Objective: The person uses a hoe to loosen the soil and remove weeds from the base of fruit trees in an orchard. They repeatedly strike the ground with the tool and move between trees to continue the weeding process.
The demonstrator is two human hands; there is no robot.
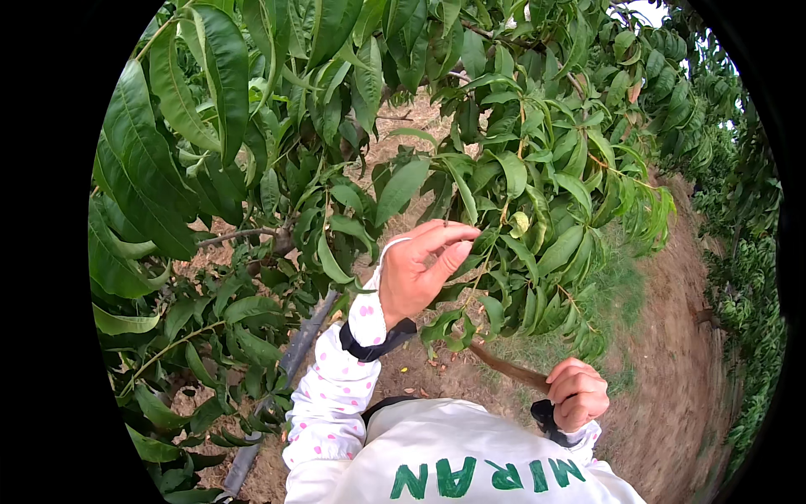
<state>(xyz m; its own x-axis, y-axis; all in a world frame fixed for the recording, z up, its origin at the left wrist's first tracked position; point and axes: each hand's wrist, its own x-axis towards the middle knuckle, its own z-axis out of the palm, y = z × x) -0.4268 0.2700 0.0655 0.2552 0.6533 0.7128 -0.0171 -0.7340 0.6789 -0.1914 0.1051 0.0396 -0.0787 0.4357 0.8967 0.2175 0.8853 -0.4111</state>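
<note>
My left hand (419, 268) is raised into the leafy branches of a fruit tree, its fingertips at the leaves (488, 242); thumb and forefinger are nearly together, and whether they pinch a leaf or twig cannot be told. A white cord loops over this hand, and a black band sits round the wrist of the spotted white sleeve (334, 403). Lower right, my right hand (578, 392) is closed round the end of a brown wooden stick (513, 368), whose far end passes behind leaves. One pale, curled leaf (519, 225) shows right of my left hand.
Large leaves (208, 82) hang close at the upper left. A bare branch (236, 235) and a grey pipe (308, 340) lie left of my left arm. Below is brown soil with grass (611, 296). Another row of trees (752, 302) runs along the right.
</note>
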